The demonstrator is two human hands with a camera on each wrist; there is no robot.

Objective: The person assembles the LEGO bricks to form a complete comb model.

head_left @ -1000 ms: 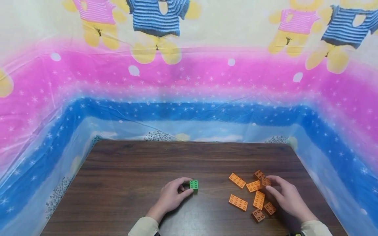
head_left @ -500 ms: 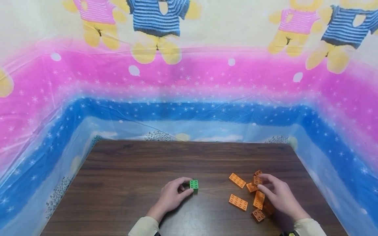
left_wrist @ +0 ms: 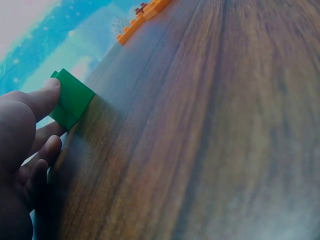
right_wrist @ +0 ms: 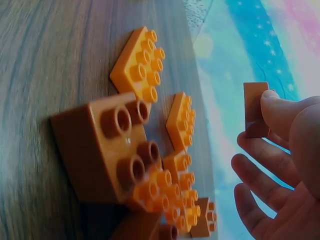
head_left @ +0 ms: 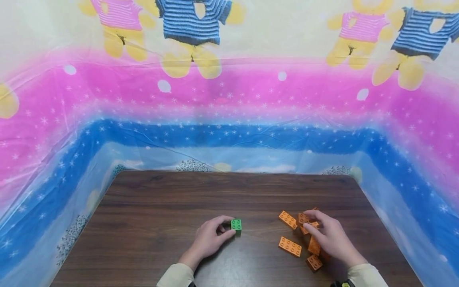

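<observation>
Nearest, a person's two pale sleeves (head_left: 176, 275) reach in over a dark wooden table (head_left: 161, 199). On the right, a square brown block (head_left: 314, 263) sits closest to the near side, with another brown block (head_left: 325, 256) just beside it in the shadow of the right hand (head_left: 331, 239). A little farther, one long orange block (head_left: 290, 246) lies to the left of this group, and a second orange block (head_left: 314, 245) shows partly under the right hand. The left hand (head_left: 209, 238), well apart from the right, pinches a green block (head_left: 236, 225) between thumb and fingers on the middle of the table. The right hand pinches a small brown block (head_left: 303, 218), raised off the table, above a partly hidden orange block (head_left: 311, 228). Just left of the raised block lies another long orange block (head_left: 288, 220); a far brown block (head_left: 315, 208) peeks out behind the right hand. Beyond the table's far edge hangs a pink and blue cloth (head_left: 244, 87) printed with bears.
</observation>
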